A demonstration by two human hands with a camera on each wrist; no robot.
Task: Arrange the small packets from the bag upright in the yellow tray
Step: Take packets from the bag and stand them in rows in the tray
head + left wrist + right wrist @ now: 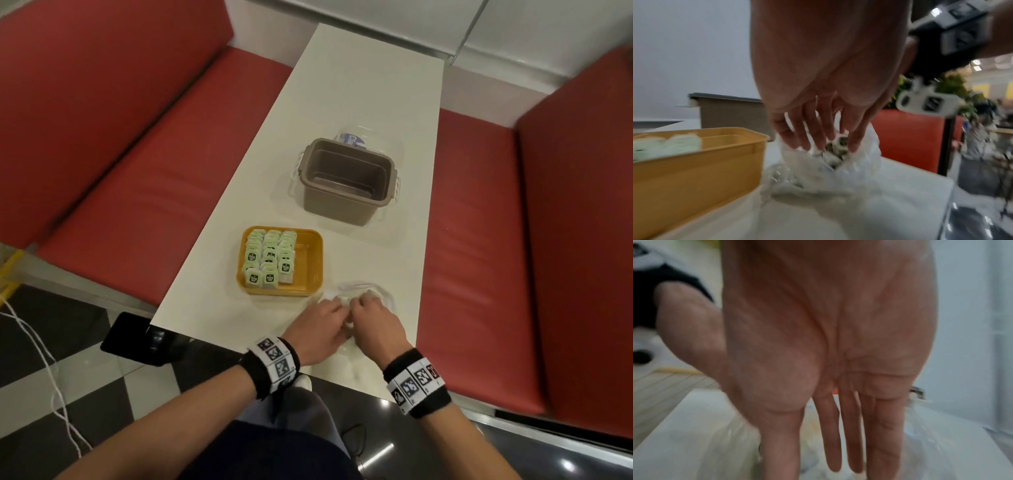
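Both hands at the clear plastic bag, which lies crumpled on the counter just right of the yellow tray. Left hand fingers point down into the bag mouth, touching loose packets directly beneath; whether they pinch one, cannot tell. Right hand fingers are straight, pressing on the bag film, grasping nothing visible. Packet long axis unclear, jumbled. Left hand is nearer the tray; its left part holds 3 rows of upright green packets, right part bare. Next packet likely goes left and away.
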